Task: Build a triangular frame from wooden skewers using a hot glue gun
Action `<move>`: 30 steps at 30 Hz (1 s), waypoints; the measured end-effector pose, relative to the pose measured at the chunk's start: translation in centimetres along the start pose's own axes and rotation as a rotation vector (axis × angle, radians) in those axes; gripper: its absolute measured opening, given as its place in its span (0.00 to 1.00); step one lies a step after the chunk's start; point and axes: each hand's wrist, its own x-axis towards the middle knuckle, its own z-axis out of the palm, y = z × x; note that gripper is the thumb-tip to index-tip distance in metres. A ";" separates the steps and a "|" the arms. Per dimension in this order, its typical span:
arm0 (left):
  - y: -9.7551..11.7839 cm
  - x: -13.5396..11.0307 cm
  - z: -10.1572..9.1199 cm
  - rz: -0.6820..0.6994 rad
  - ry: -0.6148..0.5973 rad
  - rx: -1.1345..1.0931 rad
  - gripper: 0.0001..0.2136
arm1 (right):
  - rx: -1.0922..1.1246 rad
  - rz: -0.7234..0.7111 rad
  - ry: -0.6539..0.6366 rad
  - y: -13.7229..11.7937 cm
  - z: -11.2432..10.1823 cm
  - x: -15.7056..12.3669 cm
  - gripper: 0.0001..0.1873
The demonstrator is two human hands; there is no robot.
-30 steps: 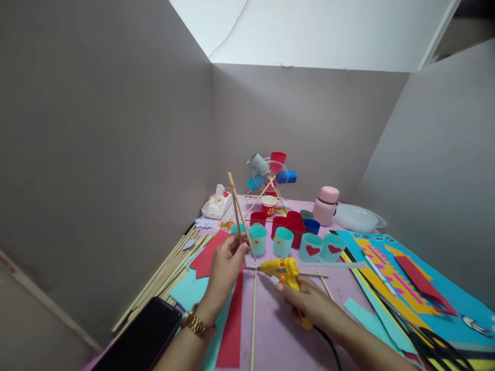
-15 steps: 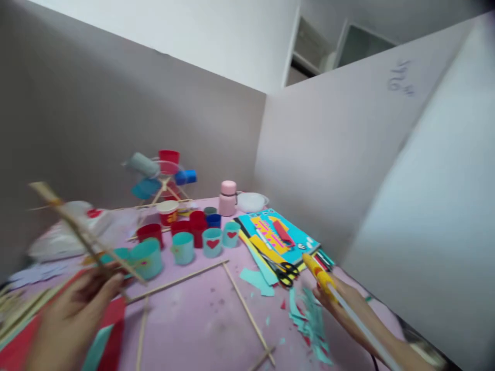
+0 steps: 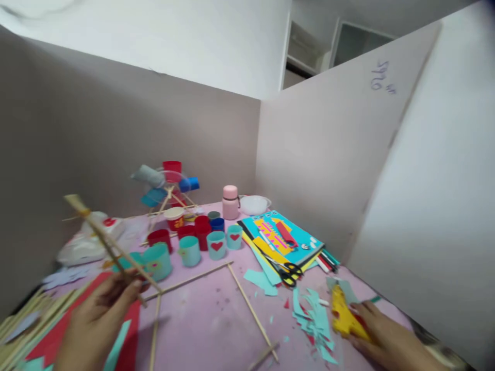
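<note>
**Wood, paper and plastic on a matt table**

The thin sticks (image 3: 101,238) pinched in the left hand (image 3: 96,319) are showing pale, bare wood with a dry, unvarnished look. The glue gun (image 3: 343,315) under the right hand (image 3: 381,337) is shining as smooth yellow plastic. The table (image 3: 209,324) is looking matt pink and slightly speckled. The teal scraps (image 3: 314,322) and the red sheet (image 3: 54,337) are looking like matt paper. The cups (image 3: 189,251) are reading as paper, the bottle (image 3: 230,202) as smooth pink plastic, the side boards (image 3: 328,154) as dull card.
</note>
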 end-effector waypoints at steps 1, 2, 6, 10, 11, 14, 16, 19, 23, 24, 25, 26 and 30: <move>0.8 -0.1 0.1 -0.098 -0.004 0.004 0.10 | 0.007 -0.008 0.017 0.0 -0.6 0.3 0.25; 1.5 -0.2 0.3 -0.125 0.008 -0.015 0.13 | 0.047 -0.025 0.053 -0.6 -1.4 0.7 0.24; 2.9 -0.7 1.3 -0.139 -0.038 -0.101 0.16 | 0.427 -0.269 0.024 -8.8 -4.9 3.3 0.18; 2.8 -1.8 2.3 -0.068 -0.168 -0.100 0.11 | 0.655 -0.524 -0.169 -21.1 -5.2 6.2 0.17; 2.7 -2.1 2.5 -0.056 -0.186 -0.085 0.10 | 0.693 -0.574 -0.197 -23.7 -4.6 6.8 0.19; 2.4 -2.6 3.0 -0.034 -0.233 -0.041 0.09 | 0.750 -0.693 -0.280 -29.3 -2.5 7.9 0.23; 2.3 -2.7 3.1 -0.018 -0.261 -0.014 0.10 | 0.733 -0.740 -0.300 -31.1 -1.2 8.4 0.17; 2.2 -2.5 3.0 -0.004 -0.295 0.028 0.12 | 0.696 -0.761 -0.290 -32.0 -0.3 8.9 0.06; 2.2 -1.4 2.3 0.010 -0.335 0.127 0.14 | 0.639 -0.763 -0.228 -31.2 -0.5 10.1 0.12; 2.1 -1.0 2.0 0.020 -0.336 0.165 0.14 | 0.617 -0.772 -0.206 -30.9 -0.6 10.4 0.12; 2.0 -0.6 1.7 0.035 -0.332 0.205 0.14 | 0.594 -0.784 -0.183 -30.5 -0.7 10.9 0.12; 1.9 -0.3 1.4 0.054 -0.327 0.246 0.14 | 0.572 -0.795 -0.158 -30.2 -0.7 11.3 0.13; 1.2 0.9 0.3 0.124 -0.309 0.392 0.12 | 0.506 -0.807 -0.085 -29.1 -0.7 12.8 0.11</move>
